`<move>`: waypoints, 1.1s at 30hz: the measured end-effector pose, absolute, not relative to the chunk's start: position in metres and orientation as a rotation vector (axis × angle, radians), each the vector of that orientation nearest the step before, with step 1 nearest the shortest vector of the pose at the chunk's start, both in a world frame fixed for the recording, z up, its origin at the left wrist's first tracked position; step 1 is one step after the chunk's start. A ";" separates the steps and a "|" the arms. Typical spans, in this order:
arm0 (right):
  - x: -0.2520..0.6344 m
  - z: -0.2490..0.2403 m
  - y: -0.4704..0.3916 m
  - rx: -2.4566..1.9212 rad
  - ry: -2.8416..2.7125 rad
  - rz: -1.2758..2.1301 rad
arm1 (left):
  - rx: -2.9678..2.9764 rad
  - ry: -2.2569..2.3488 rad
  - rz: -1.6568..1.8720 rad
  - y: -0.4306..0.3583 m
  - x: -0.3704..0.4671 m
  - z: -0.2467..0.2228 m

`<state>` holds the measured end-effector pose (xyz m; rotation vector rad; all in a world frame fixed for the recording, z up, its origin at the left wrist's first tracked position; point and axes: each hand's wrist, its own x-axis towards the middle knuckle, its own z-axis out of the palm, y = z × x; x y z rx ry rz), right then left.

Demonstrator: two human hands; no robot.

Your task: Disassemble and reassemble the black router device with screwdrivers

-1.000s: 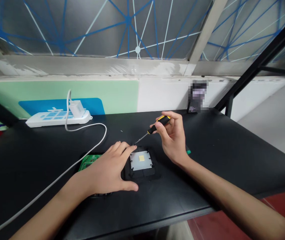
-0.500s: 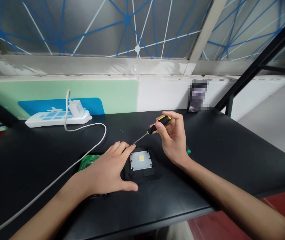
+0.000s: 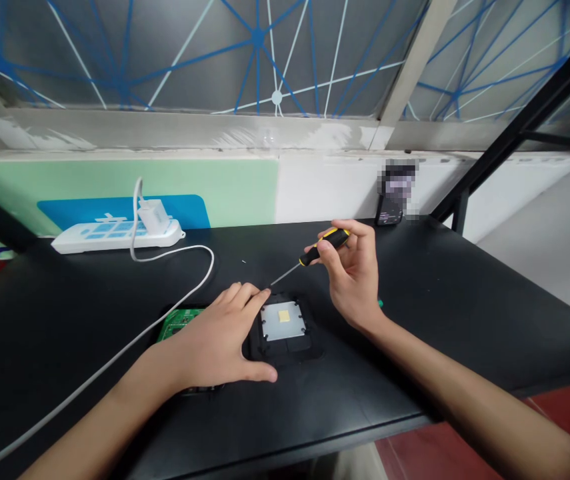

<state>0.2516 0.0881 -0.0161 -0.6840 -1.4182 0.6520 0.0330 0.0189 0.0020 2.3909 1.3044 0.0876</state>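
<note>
My right hand (image 3: 352, 273) grips a black and yellow screwdriver (image 3: 325, 246) by its handle, its thin shaft slanting down to the left. The tip ends close to my left index fingertip, by the far edge of a black housing (image 3: 269, 348); whether it touches is hard to tell. My left hand (image 3: 217, 337) lies spread across the opened device, thumb and fingers apart. Set into the housing is a silver metal plate (image 3: 292, 327) with a small pale yellow square (image 3: 283, 316). A green circuit board (image 3: 177, 321) shows partly from under my left hand.
A white power strip (image 3: 115, 235) with a plugged-in charger (image 3: 153, 216) stands at the back left. Its white cable (image 3: 115, 357) runs across the black table (image 3: 465, 313). A phone (image 3: 392, 197) leans on the wall. Something small and green (image 3: 380, 303) shows behind my right wrist.
My right hand and the screwdriver have shifted slightly right, and the tip has moved a little up and to the right. The left hand keeps its place on the device.
</note>
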 end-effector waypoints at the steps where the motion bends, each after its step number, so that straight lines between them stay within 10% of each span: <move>1: 0.252 -0.016 0.088 -0.682 -1.418 0.652 | 2.393 1.301 0.093 0.019 0.033 0.002; 33: 0.250 -0.012 0.085 -0.654 -1.417 0.615 | 2.389 1.304 0.073 0.019 0.033 0.003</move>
